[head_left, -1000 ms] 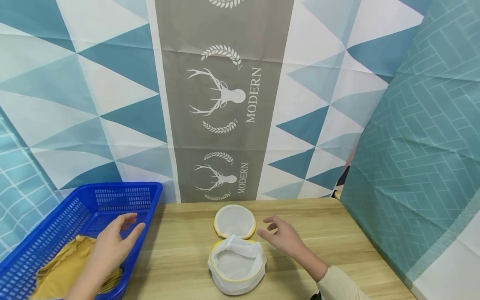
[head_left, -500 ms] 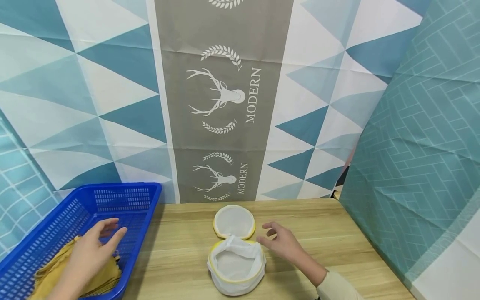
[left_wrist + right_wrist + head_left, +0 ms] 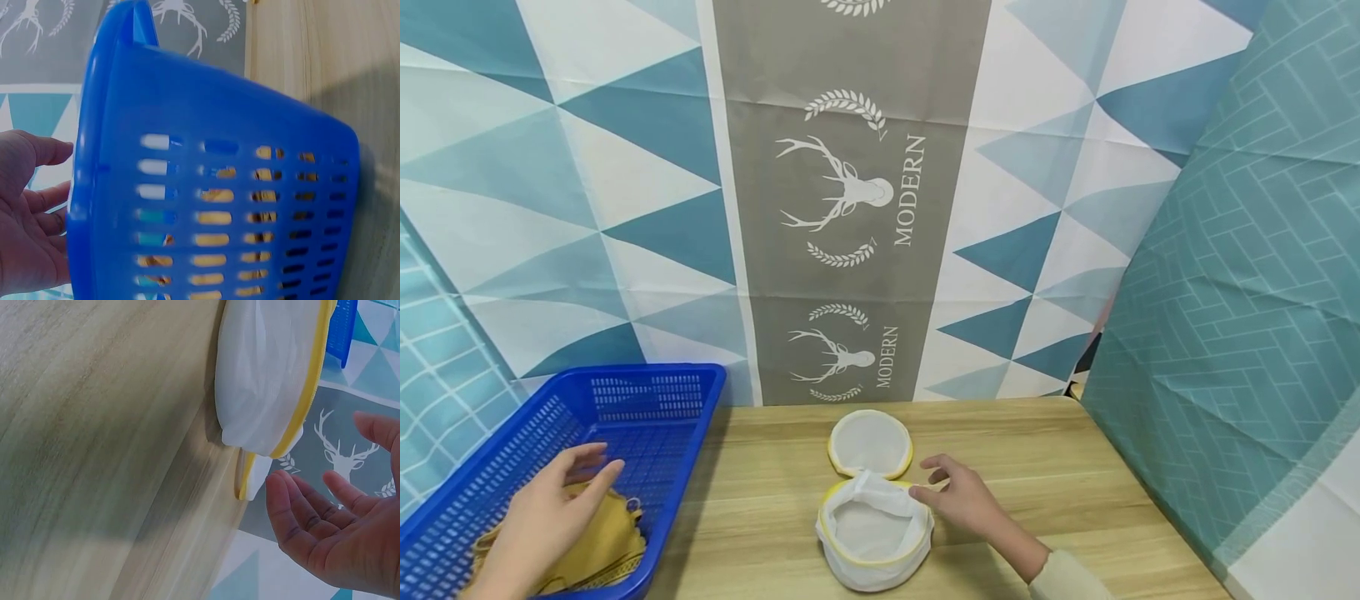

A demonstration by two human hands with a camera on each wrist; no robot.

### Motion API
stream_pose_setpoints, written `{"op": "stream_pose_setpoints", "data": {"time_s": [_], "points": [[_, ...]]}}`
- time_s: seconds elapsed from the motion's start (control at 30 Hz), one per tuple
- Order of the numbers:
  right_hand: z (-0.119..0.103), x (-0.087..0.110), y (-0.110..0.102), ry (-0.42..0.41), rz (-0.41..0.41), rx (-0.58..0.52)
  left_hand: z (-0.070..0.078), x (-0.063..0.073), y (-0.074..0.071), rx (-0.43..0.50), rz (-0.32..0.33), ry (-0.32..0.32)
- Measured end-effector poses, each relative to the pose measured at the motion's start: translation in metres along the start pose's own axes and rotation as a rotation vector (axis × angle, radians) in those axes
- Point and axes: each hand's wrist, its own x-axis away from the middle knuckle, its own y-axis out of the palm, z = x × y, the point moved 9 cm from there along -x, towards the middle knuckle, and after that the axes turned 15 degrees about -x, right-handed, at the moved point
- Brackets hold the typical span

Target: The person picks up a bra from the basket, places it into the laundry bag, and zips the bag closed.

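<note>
Over the blue plastic basket (image 3: 696, 450) at the left hovers my left hand (image 3: 542, 517), its fingers loosely bent and holding nothing. Below it, a mustard-yellow cloth (image 3: 598, 542) lies in the basket, partly hidden by the hand. On the table stands a white mesh laundry bag (image 3: 874, 575) with yellow trim, its mouth unzipped and facing up. Its round lid (image 3: 871, 442) is folded back behind it. My right hand (image 3: 962, 498) hangs beside the bag's right rim, fingers relaxed with nothing in them. In the right wrist view, a gap separates the fingers from the mesh bag (image 3: 269, 375).
The wood-grain table (image 3: 760, 508) runs between basket and bag and on to the right. A patterned curtain (image 3: 842, 208) hangs along the back edge. A teal sheet (image 3: 1240, 292) closes off the right side.
My left hand has moved left and down from the basket's right rim to above the cloth. The right hand has shifted slightly down. The bag stays where it was.
</note>
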Motion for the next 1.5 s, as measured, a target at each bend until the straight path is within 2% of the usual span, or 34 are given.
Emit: {"op": "stream_pose_setpoints", "data": {"time_s": [0.33, 0.53, 0.73, 1.0, 1.3, 1.5], "points": [[0.008, 0.001, 0.004, 0.027, -0.014, -0.013, -0.027, 0.0, 0.0, -0.002, 0.051, -0.092], [0.012, 0.002, 0.006, 0.02, -0.025, -0.018, -0.043, 0.001, 0.001, -0.023, 0.023, -0.152], [0.015, 0.005, 0.006, 0.014, -0.04, -0.017, -0.059, -0.001, 0.008, 0.002, -0.021, -0.195], [0.021, 0.006, 0.011, 0.016, -0.064, -0.017, -0.077, 0.0, 0.01, -0.003, 0.019, -0.219], [0.023, 0.007, 0.013, 0.021, -0.072, -0.014, -0.094, 0.0, 0.019, 0.015, -0.047, -0.329], [0.026, 0.007, 0.013, 0.028, -0.064, -0.011, -0.102, 0.001, 0.024, 0.019, -0.082, -0.352]]}}
